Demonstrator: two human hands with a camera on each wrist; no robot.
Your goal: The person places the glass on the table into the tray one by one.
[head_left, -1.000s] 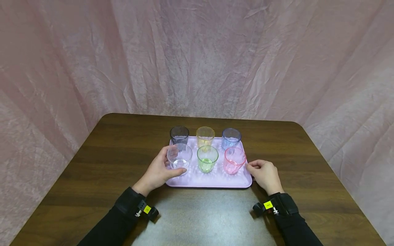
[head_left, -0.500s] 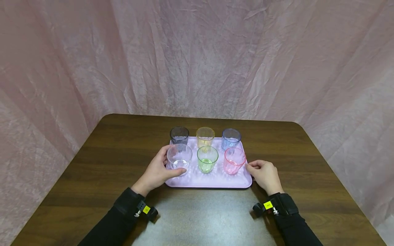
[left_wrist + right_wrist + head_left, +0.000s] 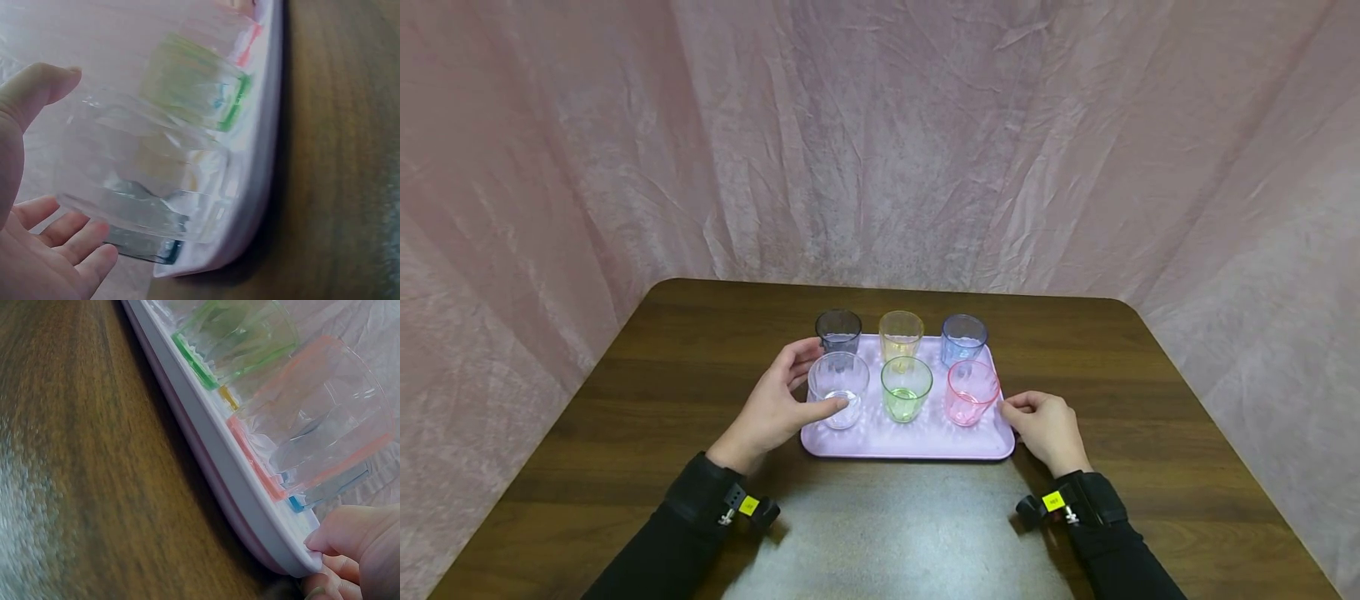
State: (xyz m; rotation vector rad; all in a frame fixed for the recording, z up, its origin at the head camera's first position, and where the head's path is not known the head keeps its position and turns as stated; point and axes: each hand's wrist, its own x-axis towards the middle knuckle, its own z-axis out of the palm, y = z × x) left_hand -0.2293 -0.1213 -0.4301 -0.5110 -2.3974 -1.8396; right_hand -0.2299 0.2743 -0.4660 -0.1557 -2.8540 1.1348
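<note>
A clear glass [image 3: 838, 385] stands upright at the front left of a lilac tray [image 3: 895, 447]. Around its left side my left hand [image 3: 767, 408] lies spread, thumb in front and fingers behind. The left wrist view shows those fingers [image 3: 87, 240] relaxed and the thumb apart from the glass wall. My right hand [image 3: 1047, 427] pinches the tray's right edge, thumb on top and fingers beneath in the right wrist view. Close by that hand is a pink glass [image 3: 972, 392]; a green glass [image 3: 906, 389] sits mid-row.
Along the back of the tray stand a dark grey glass [image 3: 838, 330], a yellow glass [image 3: 900, 333] and a blue glass [image 3: 963, 337]. The tray lies on a brown wooden table [image 3: 625, 450]. Behind the table hangs a pink curtain [image 3: 880, 150].
My left hand has loosened from the clear glass, its fingers spreading and the hand shifting slightly left. The glass stays on the tray. My right hand has kept its place on the tray edge.
</note>
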